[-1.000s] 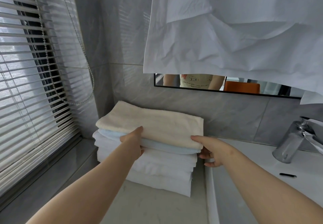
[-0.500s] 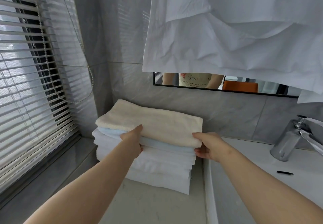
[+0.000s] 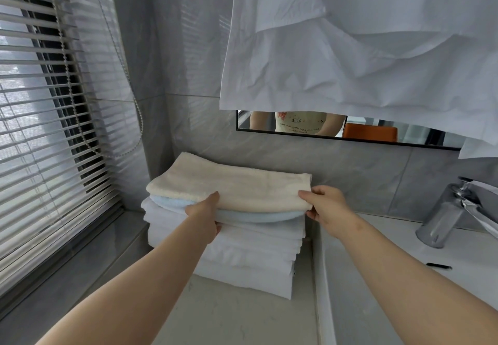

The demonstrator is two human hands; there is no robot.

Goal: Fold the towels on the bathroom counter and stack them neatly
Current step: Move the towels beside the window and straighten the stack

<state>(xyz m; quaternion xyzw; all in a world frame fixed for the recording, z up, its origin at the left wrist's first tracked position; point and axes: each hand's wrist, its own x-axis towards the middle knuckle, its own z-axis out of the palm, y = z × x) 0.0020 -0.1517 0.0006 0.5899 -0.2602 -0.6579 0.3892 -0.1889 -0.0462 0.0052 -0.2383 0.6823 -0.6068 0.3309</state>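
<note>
A stack of folded towels stands on the counter (image 3: 242,317) against the back wall. On top lies a cream towel (image 3: 237,188), under it a light blue towel (image 3: 253,216), then several white towels (image 3: 256,253). My left hand (image 3: 204,216) grips the front edge of the upper towels, thumb on the cream one and fingers tucked below the blue one. My right hand (image 3: 324,206) pinches the cream towel's front right corner, thumb on top and fingers underneath.
A white sink basin (image 3: 404,277) with a chrome faucet (image 3: 447,215) lies to the right of the stack. Window blinds (image 3: 40,129) with a bead cord fill the left. A white cloth (image 3: 363,48) hangs over the mirror (image 3: 350,129) above.
My right hand has moved up from below the stack's right corner and now pinches the cream towel's corner. My left hand holds its grip. The view has shifted slightly.
</note>
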